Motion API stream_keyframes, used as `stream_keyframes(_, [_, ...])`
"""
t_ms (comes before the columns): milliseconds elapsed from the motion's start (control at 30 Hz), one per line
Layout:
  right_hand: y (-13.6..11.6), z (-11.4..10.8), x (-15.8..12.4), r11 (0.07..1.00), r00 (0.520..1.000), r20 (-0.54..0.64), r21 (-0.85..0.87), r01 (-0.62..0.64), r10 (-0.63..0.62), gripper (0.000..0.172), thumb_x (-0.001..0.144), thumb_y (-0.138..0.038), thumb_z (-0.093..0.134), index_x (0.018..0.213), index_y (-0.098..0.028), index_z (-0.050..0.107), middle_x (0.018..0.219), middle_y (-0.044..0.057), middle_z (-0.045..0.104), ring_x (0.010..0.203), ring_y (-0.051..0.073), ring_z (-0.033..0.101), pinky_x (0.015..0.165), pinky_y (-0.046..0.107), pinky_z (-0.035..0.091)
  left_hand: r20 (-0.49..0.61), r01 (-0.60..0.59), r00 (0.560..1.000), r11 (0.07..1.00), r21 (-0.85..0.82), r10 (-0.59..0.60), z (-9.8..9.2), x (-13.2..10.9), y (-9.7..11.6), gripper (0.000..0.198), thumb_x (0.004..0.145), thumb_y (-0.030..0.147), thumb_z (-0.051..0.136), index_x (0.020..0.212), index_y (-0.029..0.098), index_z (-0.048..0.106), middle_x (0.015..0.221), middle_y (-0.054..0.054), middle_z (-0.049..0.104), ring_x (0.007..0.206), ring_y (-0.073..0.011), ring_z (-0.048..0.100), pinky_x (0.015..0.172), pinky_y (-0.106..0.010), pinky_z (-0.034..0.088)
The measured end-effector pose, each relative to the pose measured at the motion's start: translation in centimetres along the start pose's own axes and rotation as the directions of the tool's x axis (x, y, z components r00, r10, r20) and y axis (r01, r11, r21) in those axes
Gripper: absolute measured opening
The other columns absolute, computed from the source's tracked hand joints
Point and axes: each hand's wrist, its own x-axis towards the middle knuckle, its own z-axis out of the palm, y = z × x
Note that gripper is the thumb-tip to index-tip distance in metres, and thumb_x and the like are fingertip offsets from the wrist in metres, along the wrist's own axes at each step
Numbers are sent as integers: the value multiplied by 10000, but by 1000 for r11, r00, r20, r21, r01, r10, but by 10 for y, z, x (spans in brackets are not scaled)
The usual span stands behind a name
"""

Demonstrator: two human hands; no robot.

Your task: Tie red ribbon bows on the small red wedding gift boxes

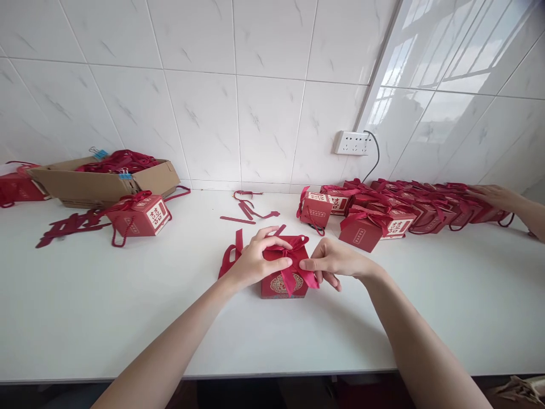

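Note:
A small red gift box (281, 283) with a gold emblem stands on the white table (128, 307) in front of me. A red ribbon bow (293, 253) sits on its top. My left hand (253, 261) is closed over the box's left top, fingers curled on the bow. My right hand (330, 262) pinches the bow's right side, with a ribbon tail hanging down the box's front. A loose red ribbon loop (230, 255) lies just behind my left hand.
Several finished red boxes (374, 218) line the back right, where another person's hand (496, 196) rests on them. One red box (142, 215) and a cardboard carton (102, 182) of ribbons sit at back left. Loose ribbon pieces (247, 211) lie near the wall.

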Motion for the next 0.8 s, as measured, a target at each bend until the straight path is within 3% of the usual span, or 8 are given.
stream_keyframes(200, [5, -5, 1, 998, 982, 180, -49, -49, 57, 358, 696, -469, 710, 589, -131, 657, 432, -18, 584, 346, 70, 512, 415, 184, 436, -32, -17, 999, 999, -34, 16, 1, -1, -1, 236, 756, 457, 603, 922, 312, 687, 1446, 28, 361, 1344, -315, 339, 1108, -478, 316])
stream_keyframes(267, [13, -10, 3, 1000, 967, 254, 3, -13, 12, 457, 653, -576, 709, 621, -122, 667, 431, -11, 577, 377, 90, 546, 442, 199, 463, -27, -18, 999, 999, -39, 16, 1, -1, -1, 235, 749, 443, 616, 929, 308, 684, 1443, 24, 361, 1327, -307, 367, 1103, -465, 331])
stream_keyframes(300, [17, -13, 4, 999, 971, 237, 47, 23, -33, 545, 646, -660, 664, 621, -115, 663, 419, -7, 562, 379, 96, 548, 453, 211, 471, -24, -18, 1000, 999, -36, 17, 1, -1, -1, 237, 742, 434, 625, 934, 307, 682, 1440, 20, 364, 1325, -304, 369, 1104, -463, 332])
stream_keyframes(367, [23, -18, 5, 987, 994, 69, 141, 73, -84, 695, 655, -795, 518, 605, -111, 633, 402, -7, 517, 372, 98, 533, 445, 221, 465, -20, -18, 1000, 999, -29, 17, 1, -1, 0, 241, 736, 420, 635, 942, 303, 678, 1432, 12, 370, 1333, -300, 358, 1108, -461, 328])
stream_keyframes(433, [24, -20, 6, 983, 990, -142, 183, 35, -8, 730, 688, -824, 429, 647, -117, 607, 456, -7, 510, 401, 96, 539, 430, 213, 456, -16, -13, 1000, 999, -31, 13, 1, -1, 0, 240, 738, 410, 634, 948, 301, 674, 1433, 7, 368, 1337, -292, 354, 1109, -459, 327])
stream_keyframes(500, [21, -18, 7, 984, 975, -199, 166, -66, 99, 689, 724, -790, 440, 793, -127, 609, 624, 29, 582, 509, 117, 597, 442, 211, 476, -15, -11, 1000, 999, -37, 10, 1, -1, 0, 252, 735, 409, 638, 960, 300, 669, 1440, 4, 358, 1338, -292, 354, 1110, -460, 325])
stream_keyframes(633, [10, -10, 6, 986, 989, 25, 81, -147, 145, 643, 773, -729, 466, 1118, -190, 528, 1027, 119, 631, 766, 183, 659, 507, 237, 530, -32, -36, 999, 998, -47, 35, 1, -1, 0, 314, 726, 407, 646, 1020, 297, 639, 1442, -5, 367, 1374, -298, 296, 1128, -448, 298])
stream_keyframes(800, [9, -7, 7, 983, 986, 97, 108, -148, 138, 576, 832, -673, 437, 1235, -264, 481, 1099, 106, 625, 841, 194, 656, 538, 243, 546, -77, -13, 997, 993, -113, 4, 7, -1, -5, 725, 710, 445, 671, 1336, 299, 336, 1485, -49, 310, 1403, -264, 240, 1123, -428, 302])
